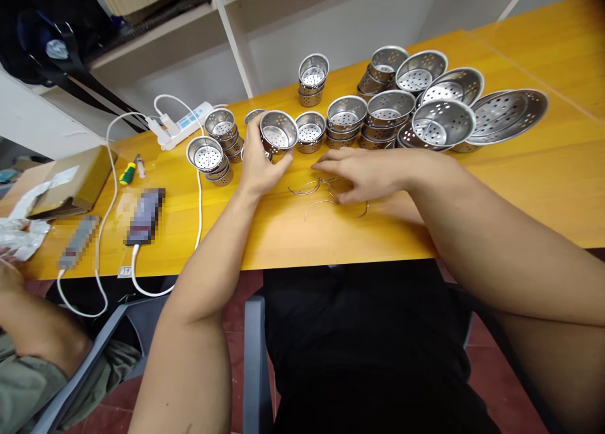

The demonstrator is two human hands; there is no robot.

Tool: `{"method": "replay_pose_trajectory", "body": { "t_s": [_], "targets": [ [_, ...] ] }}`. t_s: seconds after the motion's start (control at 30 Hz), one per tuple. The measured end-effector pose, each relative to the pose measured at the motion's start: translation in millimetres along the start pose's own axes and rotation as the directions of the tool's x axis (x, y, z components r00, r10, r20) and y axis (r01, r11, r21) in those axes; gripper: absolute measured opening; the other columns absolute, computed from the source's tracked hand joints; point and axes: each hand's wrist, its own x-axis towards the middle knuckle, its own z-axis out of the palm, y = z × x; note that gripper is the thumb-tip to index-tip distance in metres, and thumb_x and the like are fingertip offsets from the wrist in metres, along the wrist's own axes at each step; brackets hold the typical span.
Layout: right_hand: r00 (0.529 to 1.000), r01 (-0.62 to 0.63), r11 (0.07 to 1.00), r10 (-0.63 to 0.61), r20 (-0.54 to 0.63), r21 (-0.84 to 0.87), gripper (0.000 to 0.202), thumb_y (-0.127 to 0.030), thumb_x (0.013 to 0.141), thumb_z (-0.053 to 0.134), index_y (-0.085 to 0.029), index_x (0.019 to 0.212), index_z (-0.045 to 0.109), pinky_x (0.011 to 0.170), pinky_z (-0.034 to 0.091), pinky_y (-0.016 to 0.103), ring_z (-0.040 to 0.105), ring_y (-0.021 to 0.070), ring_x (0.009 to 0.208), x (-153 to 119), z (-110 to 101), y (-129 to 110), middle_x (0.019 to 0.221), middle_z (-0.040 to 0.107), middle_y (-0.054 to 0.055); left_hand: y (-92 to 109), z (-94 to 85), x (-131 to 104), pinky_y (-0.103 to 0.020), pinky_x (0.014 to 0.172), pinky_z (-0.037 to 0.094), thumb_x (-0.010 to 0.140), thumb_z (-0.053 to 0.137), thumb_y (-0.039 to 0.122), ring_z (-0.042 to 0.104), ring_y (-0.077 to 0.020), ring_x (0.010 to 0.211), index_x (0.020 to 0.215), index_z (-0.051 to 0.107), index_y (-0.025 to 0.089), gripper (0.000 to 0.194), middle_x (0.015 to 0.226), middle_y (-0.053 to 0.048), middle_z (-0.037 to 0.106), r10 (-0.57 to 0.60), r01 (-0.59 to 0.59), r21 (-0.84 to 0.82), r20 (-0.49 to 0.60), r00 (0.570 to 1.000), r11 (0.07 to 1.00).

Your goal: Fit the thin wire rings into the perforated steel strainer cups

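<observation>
Head view: my left hand holds a cup, eleven o'clock.
Likely light, stiff, slick; best gripped by its wall. My right hand, loosely spread, hovers by wires at its five o'clock.

at nine o'clock, two phones, one screwdriver and one cardboard box; at ten, one power strip; ten round to two, many perforated cups, too overlapped to count.

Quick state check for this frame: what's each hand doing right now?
Left hand: closed on a perforated metal cup.
Right hand: open, fingers spread over the thin curved wires; whether it touches one cannot be told.
</observation>
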Motion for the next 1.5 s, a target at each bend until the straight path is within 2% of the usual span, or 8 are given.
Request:
{"method": "replay_pose_trajectory", "body": {
  "t_s": [0.13,0.37,0.63,0.93,1.1,1.2,1.33,1.5],
  "targets": [
    [0.999,0.025,0.999,-0.027,0.048,0.037,0.070,-0.050,0.102,0.085,-0.014,0.161,0.081,0.129,0.059,0.059,0.075,0.0470,0.148,5.7,1.9,-6.0,0.160,0.075,0.025,3.3,0.0,-0.2,-0.068,0.154,0.042,0.101,0.084,0.082,0.062,-0.0409,0.168,0.173,0.042,0.038,0.094,0.171,-0.014,0.060,-0.012,0.012,0.008,-0.009,1.000,1.000],
    [0.998,0.051,0.999,-0.051,0.023,-0.003,0.026,-0.021,0.113,0.069,-0.016,0.130,0.088,0.104,0.058,0.043,0.080,0.0330,0.121,15.0,-0.1,-23.7,0.134,0.085,0.018,11.5,-0.3,0.1,-0.069,0.154,0.045,0.101,0.086,0.081,0.064,-0.0404,0.168,0.172,0.044,0.038,0.093,0.169,-0.014,0.063,-0.031,0.031,0.024,-0.018,0.999,0.999],
    [0.982,-0.159,0.976,0.172,0.081,-0.146,0.029,-0.016,0.119,0.061,-0.015,0.127,0.089,0.080,0.043,0.038,0.081,0.0323,0.120,22.0,-6.3,-65.2,0.142,0.086,0.018,15.9,1.0,0.6,-0.068,0.155,0.042,0.100,0.085,0.081,0.061,-0.0410,0.170,0.172,0.043,0.037,0.094,0.170,-0.014,0.062,-0.051,0.051,0.014,-0.010,0.999,0.999],
    [0.986,-0.115,0.951,0.144,0.084,-0.287,0.037,-0.016,0.119,0.058,-0.007,0.146,0.082,0.081,0.046,0.038,0.081,0.0343,0.116,25.6,1.4,-69.2,0.139,0.084,0.025,13.9,0.9,-0.8,-0.067,0.150,0.048,0.100,0.085,0.081,0.064,-0.0399,0.164,0.170,0.044,0.036,0.093,0.169,-0.014,0.062,-0.039,0.039,0.025,-0.022,0.999,0.999],
    [0.987,-0.136,0.965,0.151,0.054,-0.225,0.029,-0.017,0.117,0.061,-0.009,0.137,0.081,0.080,0.043,0.038,0.079,0.0325,0.111,22.7,-1.7,-61.7,0.137,0.083,0.023,10.2,0.1,-1.0,-0.068,0.151,0.046,0.100,0.085,0.082,0.063,-0.0399,0.166,0.171,0.043,0.037,0.094,0.170,-0.014,0.061,-0.020,0.020,0.017,-0.016,1.000,1.000],
    [0.996,-0.086,0.987,0.086,-0.006,-0.138,0.020,-0.017,0.113,0.066,-0.013,0.127,0.079,0.079,0.042,0.037,0.074,0.0292,0.102,17.5,-6.0,-57.3,0.133,0.081,0.020,8.7,0.3,-1.2,-0.068,0.152,0.046,0.100,0.086,0.081,0.064,-0.0403,0.166,0.171,0.044,0.038,0.094,0.170,-0.014,0.062,-0.022,0.022,0.008,-0.015,1.000,1.000],
    [0.991,0.121,0.992,-0.123,-0.047,-0.043,0.015,-0.019,0.106,0.075,-0.017,0.121,0.077,0.083,0.042,0.037,0.070,0.0282,0.098,14.9,0.8,-61.5,0.125,0.080,0.016,9.9,0.3,-1.0,-0.068,0.152,0.047,0.099,0.086,0.082,0.065,-0.0401,0.165,0.171,0.045,0.037,0.094,0.168,-0.014,0.063,-0.018,0.019,0.015,-0.007,1.000,1.000],
    [0.912,0.409,0.906,-0.411,-0.009,0.107,0.032,-0.042,0.118,0.083,-0.016,0.138,0.081,0.089,0.047,0.037,0.075,0.0310,0.115,23.1,25.4,-89.7,0.130,0.081,0.015,15.1,-0.1,0.0,-0.068,0.150,0.049,0.100,0.085,0.084,0.065,-0.0403,0.164,0.170,0.045,0.036,0.094,0.168,-0.014,0.064,-0.036,0.036,0.019,-0.002,0.999,0.999]
  ]
}}
